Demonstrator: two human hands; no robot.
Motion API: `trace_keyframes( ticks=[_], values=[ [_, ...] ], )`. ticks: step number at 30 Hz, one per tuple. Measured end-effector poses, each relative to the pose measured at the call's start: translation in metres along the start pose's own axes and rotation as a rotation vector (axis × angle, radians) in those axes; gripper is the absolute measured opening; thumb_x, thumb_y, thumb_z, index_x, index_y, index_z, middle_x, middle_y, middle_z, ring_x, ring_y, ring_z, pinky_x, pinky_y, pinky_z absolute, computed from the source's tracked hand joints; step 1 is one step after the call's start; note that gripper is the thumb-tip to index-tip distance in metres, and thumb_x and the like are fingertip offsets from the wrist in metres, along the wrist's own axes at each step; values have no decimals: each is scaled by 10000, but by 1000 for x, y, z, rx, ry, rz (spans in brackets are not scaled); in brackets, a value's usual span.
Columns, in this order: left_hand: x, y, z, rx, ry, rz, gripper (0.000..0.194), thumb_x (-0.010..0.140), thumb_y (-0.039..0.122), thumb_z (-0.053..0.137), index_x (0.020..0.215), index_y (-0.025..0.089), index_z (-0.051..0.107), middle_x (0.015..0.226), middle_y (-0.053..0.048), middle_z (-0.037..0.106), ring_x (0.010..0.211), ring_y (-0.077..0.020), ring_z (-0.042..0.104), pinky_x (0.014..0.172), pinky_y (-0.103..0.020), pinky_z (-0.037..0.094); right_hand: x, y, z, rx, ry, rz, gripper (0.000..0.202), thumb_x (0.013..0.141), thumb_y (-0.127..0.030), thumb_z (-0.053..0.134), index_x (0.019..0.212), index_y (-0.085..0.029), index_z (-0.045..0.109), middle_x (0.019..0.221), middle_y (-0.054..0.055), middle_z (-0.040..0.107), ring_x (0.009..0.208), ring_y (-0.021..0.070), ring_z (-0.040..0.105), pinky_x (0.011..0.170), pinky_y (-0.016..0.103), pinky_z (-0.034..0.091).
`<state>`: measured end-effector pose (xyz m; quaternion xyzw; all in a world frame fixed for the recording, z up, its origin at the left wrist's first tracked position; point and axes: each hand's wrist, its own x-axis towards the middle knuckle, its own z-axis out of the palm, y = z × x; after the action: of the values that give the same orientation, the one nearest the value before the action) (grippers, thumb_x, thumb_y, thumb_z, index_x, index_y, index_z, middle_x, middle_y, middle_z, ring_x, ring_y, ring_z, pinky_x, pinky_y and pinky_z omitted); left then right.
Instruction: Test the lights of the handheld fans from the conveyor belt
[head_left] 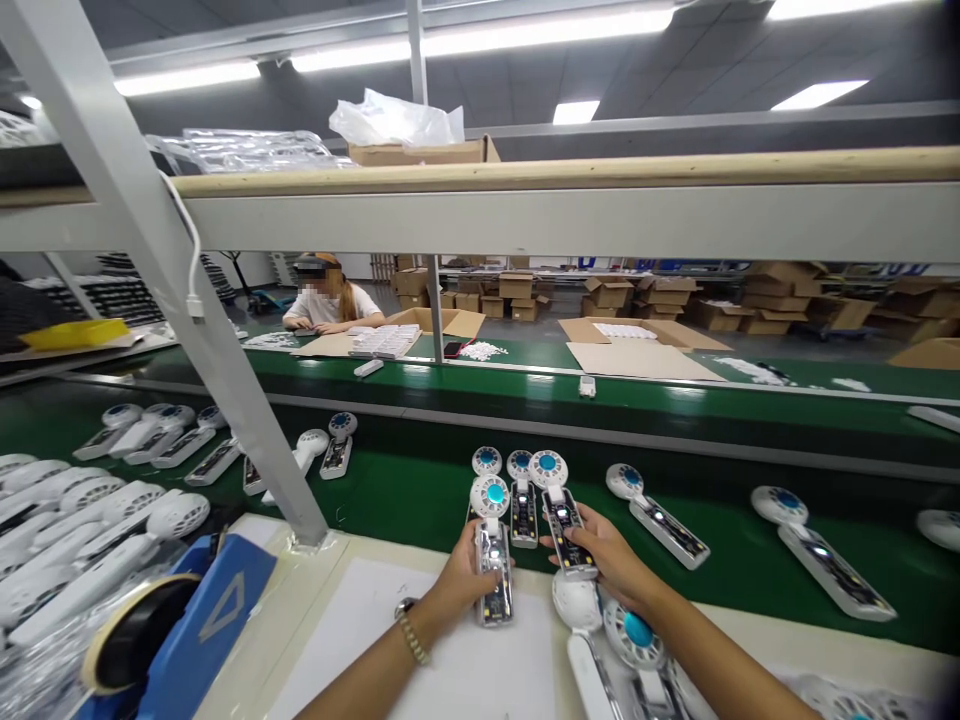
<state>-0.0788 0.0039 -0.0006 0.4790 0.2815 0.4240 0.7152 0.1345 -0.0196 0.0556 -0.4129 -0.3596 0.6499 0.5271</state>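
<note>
My left hand [466, 578] is closed round a white handheld fan [493, 590] with a blue hub and an open body showing its circuit board. To its right, my right hand [600, 550] grips a second open-bodied fan [548, 468], tilted with its round head up and to the left. Between and behind the two lie more fans, one of them a small-headed fan [523, 510] on the green surface. Below my right hand, several fans rest on the pale work surface, including one with a blue hub [636, 630].
Open fans lie along the green belt [420, 480], left and right. A blue tape dispenser [217, 610] and a pile of white fans [75, 540] are at the left. A slanted metal post [225, 360] rises beside them. A person [334, 295] sits across the belt.
</note>
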Motion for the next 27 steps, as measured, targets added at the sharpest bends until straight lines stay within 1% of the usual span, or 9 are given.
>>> trace_keyframes(
  ticks=[6,13,17,20,22,23,24,25,27],
  values=[
    [0,4,0,13,36,-36,680,590,191,755,1141,239,359,1101,-88,522,911,-221,573,745,-363,486,0,2,-1,5,1,-5,401,690,-231,652,1042,-200,462,1010,72,632,886,264,644,664,357,551],
    [-2,11,5,3,50,-35,645,597,208,757,1124,212,385,948,-70,578,876,-213,576,748,-356,484,4,6,-1,4,35,-14,440,666,-270,670,1051,-201,468,1052,84,607,868,260,648,660,361,549],
    [-3,15,9,-35,53,-60,642,561,195,778,1111,214,448,1159,-111,523,870,-205,583,712,-312,483,2,3,2,40,45,-9,452,674,-232,671,1067,-198,451,1055,82,599,880,260,643,675,370,548],
    [-3,21,11,-116,88,-96,601,547,235,785,1077,204,503,1250,-116,479,884,-214,583,687,-307,492,-1,-3,4,89,28,-7,487,623,-179,703,1047,-203,465,1038,66,609,900,264,634,673,367,545],
    [-3,24,10,-173,137,-155,466,620,362,729,1006,166,557,1143,-118,567,820,-200,599,676,-305,495,-1,-7,5,122,21,8,429,618,-192,709,994,-192,503,988,57,631,866,250,641,666,351,541],
    [-3,25,10,-202,156,-188,428,668,444,670,958,142,581,1029,-116,623,760,-189,607,666,-302,494,-2,-9,6,143,19,32,348,649,-250,696,946,-179,528,921,54,646,802,230,651,643,332,539],
    [-3,25,9,-226,162,-220,453,709,525,591,910,119,599,881,-109,661,686,-178,608,651,-297,491,-1,-10,6,172,16,61,280,698,-340,658,890,-168,548,843,49,653,715,203,652,599,304,532],
    [-2,24,8,-243,158,-244,527,733,599,504,862,100,612,720,-97,665,602,-168,598,626,-292,487,-1,-11,6,208,6,88,294,748,-442,587,831,-162,559,758,40,648,615,173,638,539,275,515],
    [0,23,6,-269,141,-272,661,730,699,375,767,86,619,478,-64,597,455,-150,542,557,-285,476,0,-12,5,276,-26,120,481,790,-615,406,721,-162,554,607,18,606,449,131,570,427,234,454]
  ],
)
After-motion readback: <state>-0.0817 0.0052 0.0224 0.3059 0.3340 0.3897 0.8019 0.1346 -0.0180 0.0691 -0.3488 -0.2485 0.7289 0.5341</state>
